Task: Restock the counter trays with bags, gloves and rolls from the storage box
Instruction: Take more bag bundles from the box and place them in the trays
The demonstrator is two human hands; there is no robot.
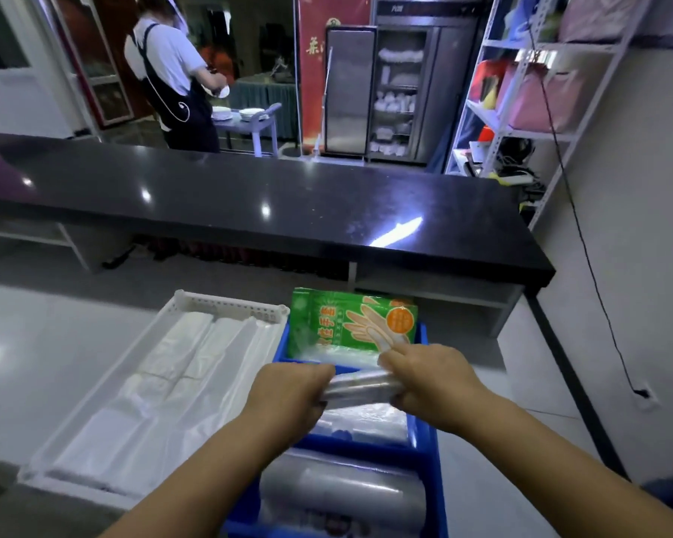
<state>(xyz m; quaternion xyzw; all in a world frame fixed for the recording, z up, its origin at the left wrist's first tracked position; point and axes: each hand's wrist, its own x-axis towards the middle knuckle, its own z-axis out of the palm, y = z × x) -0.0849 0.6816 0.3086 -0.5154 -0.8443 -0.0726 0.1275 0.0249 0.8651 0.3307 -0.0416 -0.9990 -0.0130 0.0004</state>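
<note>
A clear plastic roll (360, 388) is held level over the blue divided tray (423, 429). My left hand (288, 394) grips its left end and my right hand (430, 382) grips its right end. Green glove packs (350, 324) stand upright in the tray's far compartment. Flat clear bags (366, 421) lie in the middle compartment under the roll. A thick clear roll (339, 491) fills the near compartment. To the left, a white perforated tray (226, 304) holds folded white bags (179, 366).
A long black counter (249, 203) runs across ahead, with open shelves under it. A person in an apron stands beyond it by a cart with plates (245, 114). A metal shelf rack (521, 91) stands at right. A black cable (583, 242) hangs down the right wall.
</note>
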